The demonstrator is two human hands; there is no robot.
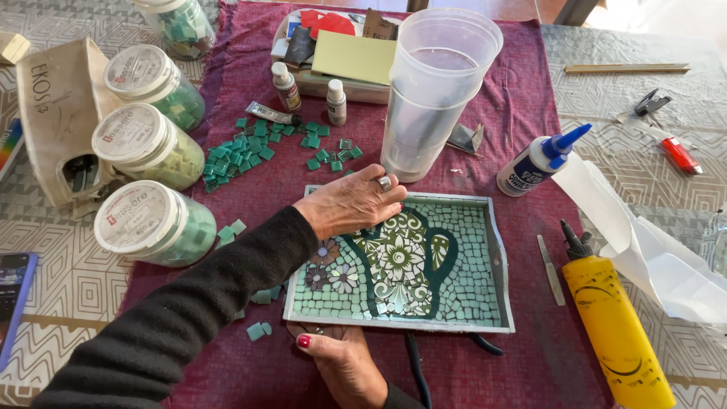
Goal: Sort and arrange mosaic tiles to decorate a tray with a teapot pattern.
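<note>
The mosaic tray [496,250] has a dull grey metal-looking rim, and its bed is set with small glossy tiles in pale green, dark green and white flowered ceramic. The left hand [350,203], in a soft black knitted sleeve [189,310], lies flat on those tiles and wears a shiny metal ring [385,182]. The cloth [522,98] underneath is coarse, matt, wine-red fabric. Loose green tiles [242,151] look smooth and glassy. The tall cup [435,91] is cloudy translucent plastic. The jars [151,220] are clear plastic with matt white lids. The yellow bottle [617,333] is smooth plastic with a slight sheen. The white sheet [644,242] looks thin and crinkled, like paper.
</note>
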